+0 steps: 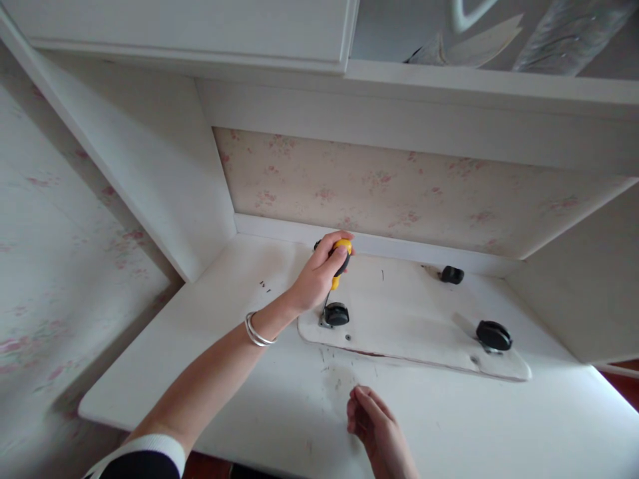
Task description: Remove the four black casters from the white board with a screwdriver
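Note:
My left hand (319, 269) is wrapped round the yellow and black handle of a screwdriver (335, 283). The shaft slants down to the metal plate of a black caster wheel (337, 313), at the near left corner of a white board (409, 319). Whether the tip sits in a screw is too small to tell. In front of the board, my right hand (375, 419) hovers low over the desk with its fingers curled and pinched together. Anything between those fingers is hidden.
More black casters, at the near right (494, 336) and far right (452, 275), stand up from the board; another is mostly behind my left hand. Several small screws (264, 286) lie on the white desk (210, 346). White panels flank the desk, and a cabinet (200, 26) overhangs it.

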Motion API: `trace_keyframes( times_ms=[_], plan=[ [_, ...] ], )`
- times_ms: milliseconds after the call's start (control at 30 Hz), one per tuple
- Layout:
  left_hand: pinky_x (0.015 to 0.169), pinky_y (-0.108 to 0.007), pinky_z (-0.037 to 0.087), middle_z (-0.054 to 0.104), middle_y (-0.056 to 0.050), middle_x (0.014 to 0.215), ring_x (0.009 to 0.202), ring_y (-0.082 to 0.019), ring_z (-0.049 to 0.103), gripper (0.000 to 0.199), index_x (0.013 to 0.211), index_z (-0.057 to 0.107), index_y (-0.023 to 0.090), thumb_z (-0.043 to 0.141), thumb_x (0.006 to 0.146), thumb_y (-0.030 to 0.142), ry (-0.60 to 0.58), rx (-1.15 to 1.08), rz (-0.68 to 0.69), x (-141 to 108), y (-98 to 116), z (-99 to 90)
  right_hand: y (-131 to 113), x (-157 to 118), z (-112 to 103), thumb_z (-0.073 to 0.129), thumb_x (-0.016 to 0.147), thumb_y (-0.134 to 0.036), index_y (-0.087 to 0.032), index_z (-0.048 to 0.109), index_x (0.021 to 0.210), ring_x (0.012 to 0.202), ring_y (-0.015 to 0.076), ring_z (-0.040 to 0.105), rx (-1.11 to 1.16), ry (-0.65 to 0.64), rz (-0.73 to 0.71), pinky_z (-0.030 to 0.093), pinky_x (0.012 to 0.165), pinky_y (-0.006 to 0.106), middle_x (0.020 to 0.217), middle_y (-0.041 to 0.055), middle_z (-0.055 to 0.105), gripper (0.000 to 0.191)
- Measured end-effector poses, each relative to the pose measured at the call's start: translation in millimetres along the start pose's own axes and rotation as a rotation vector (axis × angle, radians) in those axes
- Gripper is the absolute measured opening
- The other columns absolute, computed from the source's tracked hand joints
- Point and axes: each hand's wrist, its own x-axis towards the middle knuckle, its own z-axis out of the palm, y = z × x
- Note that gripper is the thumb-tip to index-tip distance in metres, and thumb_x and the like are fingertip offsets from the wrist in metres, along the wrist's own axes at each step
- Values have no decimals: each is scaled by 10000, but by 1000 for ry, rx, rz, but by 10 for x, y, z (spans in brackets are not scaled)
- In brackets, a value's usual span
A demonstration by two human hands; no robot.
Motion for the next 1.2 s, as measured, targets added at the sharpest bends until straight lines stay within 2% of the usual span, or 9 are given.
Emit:
trace_keyframes(
  times_ms=[167, 333, 533, 867, 1200],
  plan=[
    [774, -284, 505, 529, -6, 967, 887, -136, 549, 296, 1160, 499, 268, 587, 911, 402, 28, -63, 95, -61, -50, -14, -13, -12, 42, 804, 656, -523, -185, 622, 714, 516, 113, 492, -9, 15, 6, 350, 536, 245, 619, 3, 611, 387],
    [678, -262, 462, 540, 14, 865, 703, -103, 530, 263, 1151, 472, 258, 556, 934, 382, 57, 18, 154, -114, -46, -48, -25, -22, 62, 804, 651, -528, -190, 623, 710, 519, 114, 488, -27, 18, 13, 354, 541, 250, 614, 3, 606, 388],
    [637, -265, 441, 527, 13, 859, 680, -105, 518, 238, 1143, 484, 267, 537, 943, 384, 109, 10, 206, -80, -21, -53, -17, -20, 75, 791, 675, -517, -190, 619, 719, 524, 109, 490, -36, 8, 13, 350, 544, 245, 616, -2, 611, 372],
    [647, -271, 450, 512, 9, 852, 696, -113, 508, 251, 1151, 483, 258, 534, 944, 390, 94, 30, 219, -72, -52, -47, -9, -11, 76, 794, 662, -531, -189, 609, 712, 501, 107, 491, -51, 20, 6, 321, 525, 247, 605, -7, 609, 392],
    [648, -287, 419, 521, 11, 826, 686, -121, 503, 249, 1143, 477, 254, 526, 946, 398, 88, 42, 238, -47, -89, -43, 51, 15, 36, 777, 691, -545, -195, 608, 726, 511, 107, 499, -64, 10, -14, 362, 535, 253, 620, -13, 617, 390]
  ],
)
